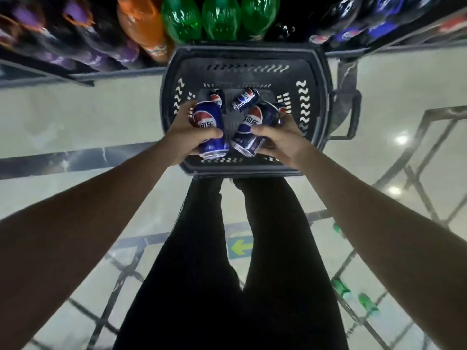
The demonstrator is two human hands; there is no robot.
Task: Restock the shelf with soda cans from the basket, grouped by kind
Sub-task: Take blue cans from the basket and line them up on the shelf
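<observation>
A black plastic basket [313,79] stands on the floor in front of the shelf. My left hand [185,137] grips a blue cola can [209,127] over the basket's near left part. My right hand [283,140] grips a second blue cola can [249,135] beside it, tilted. A third blue can [270,113] lies partly hidden behind my right fingers. Two more blue cola cans [246,98] [217,97] lie on the basket's bottom farther back.
The low shelf holds big bottles: green ones [219,18] in the middle, an orange one [141,29] and purple ones [83,41] to the left, dark blue-labelled ones [364,24] to the right. My black-trousered legs [227,261] stand right behind the basket. Glossy tiled floor surrounds it.
</observation>
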